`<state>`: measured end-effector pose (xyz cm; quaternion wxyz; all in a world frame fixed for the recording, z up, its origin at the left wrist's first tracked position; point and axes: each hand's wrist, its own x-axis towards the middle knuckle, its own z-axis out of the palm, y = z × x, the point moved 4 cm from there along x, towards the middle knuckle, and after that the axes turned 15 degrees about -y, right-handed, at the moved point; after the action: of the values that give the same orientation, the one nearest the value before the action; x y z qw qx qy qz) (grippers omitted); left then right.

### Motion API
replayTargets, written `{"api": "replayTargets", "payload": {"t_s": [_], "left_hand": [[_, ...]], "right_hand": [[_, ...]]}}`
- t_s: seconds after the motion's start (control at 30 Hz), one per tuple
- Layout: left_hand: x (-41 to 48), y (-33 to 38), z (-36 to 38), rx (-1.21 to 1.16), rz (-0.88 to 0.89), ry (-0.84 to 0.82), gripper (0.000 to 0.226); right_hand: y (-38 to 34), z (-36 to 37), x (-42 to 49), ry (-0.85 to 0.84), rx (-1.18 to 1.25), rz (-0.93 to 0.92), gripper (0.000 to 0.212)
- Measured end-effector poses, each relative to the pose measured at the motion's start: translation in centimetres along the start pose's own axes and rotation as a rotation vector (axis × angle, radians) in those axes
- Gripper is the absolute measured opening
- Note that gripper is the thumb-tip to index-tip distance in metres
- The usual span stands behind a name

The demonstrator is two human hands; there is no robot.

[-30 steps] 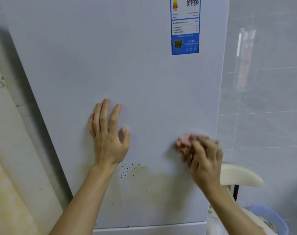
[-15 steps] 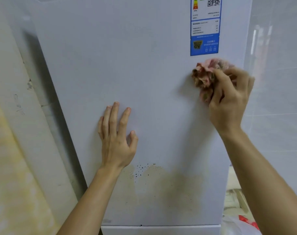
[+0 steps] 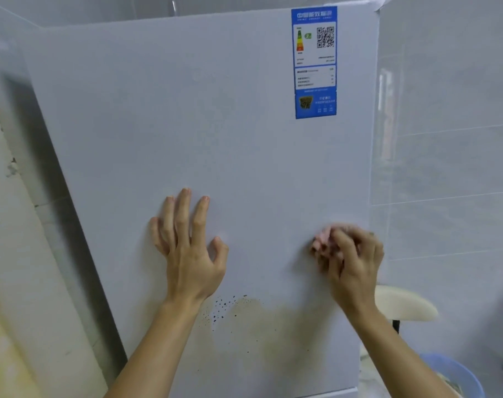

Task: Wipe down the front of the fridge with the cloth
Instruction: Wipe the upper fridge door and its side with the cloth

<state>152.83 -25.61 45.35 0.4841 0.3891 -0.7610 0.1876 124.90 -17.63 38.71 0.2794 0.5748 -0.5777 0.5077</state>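
Clenched round the pink cloth (image 3: pixel 326 239), the right hand (image 3: pixel 352 262) pressed it to the fridge door (image 3: pixel 187 124) at lower right — cloth bunched under the fingertips; the left hand (image 3: pixel 190 248) lay flat, fingers spread.

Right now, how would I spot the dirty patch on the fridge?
Find the big white fridge door. Look low, below the left hand and right hand. The stain is a yellow-brown smudge with black specks, unlike the plain white around it.

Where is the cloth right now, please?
In the head view, the cloth is bunched in the right hand, against the fridge door near its right edge, above the brownish stain and well below the blue label.
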Motion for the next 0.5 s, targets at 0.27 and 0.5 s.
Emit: {"api": "replayTargets", "payload": {"t_s": [0.27,0.5], "left_hand": [[0.3,0.3,0.1,0.011,-0.001,0.008,0.078],[0.2,0.1,0.1,0.023,-0.002,-0.001,0.077]], "right_hand": [[-3.3,-6.4,19.0,0.239,0.099,-0.046,0.050],[-3.2,-1.2,8.6,0.190,0.013,-0.152,0.048]]}}
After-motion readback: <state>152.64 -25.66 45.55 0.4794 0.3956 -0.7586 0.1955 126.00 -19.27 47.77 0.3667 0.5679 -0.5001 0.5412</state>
